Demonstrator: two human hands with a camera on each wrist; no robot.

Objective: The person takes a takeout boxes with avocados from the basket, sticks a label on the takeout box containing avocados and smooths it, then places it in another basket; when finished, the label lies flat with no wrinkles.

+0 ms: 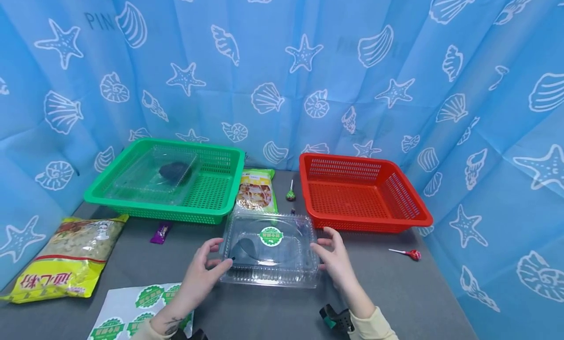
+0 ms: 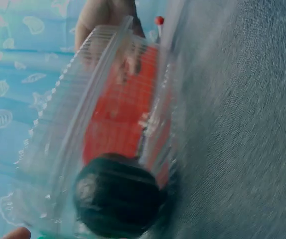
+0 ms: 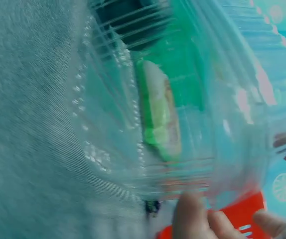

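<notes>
A clear plastic clamshell box (image 1: 282, 242) with a round green-and-white sticker (image 1: 270, 236) on its lid lies before me, lid down. Inside its left end is a dark, rounded object (image 2: 118, 196), whose kind I cannot make out. My left hand (image 1: 204, 269) holds the box's left end, thumb by the front corner and fingers bent along the side. At the opposite end, my right hand (image 1: 334, 257) holds the edge between thumb and fingers. In the right wrist view some right fingers (image 3: 190, 219) show beside the box end, blurred.
A green basket (image 1: 211, 215) holds another clear box with a dark object. Right of it stands a red basket (image 1: 370, 225). Around lie a yellow food bag (image 1: 66, 261), another food packet (image 1: 255, 191), a purple sweet (image 1: 161, 232), lollipops (image 1: 413, 255) and a sticker sheet (image 1: 128, 306).
</notes>
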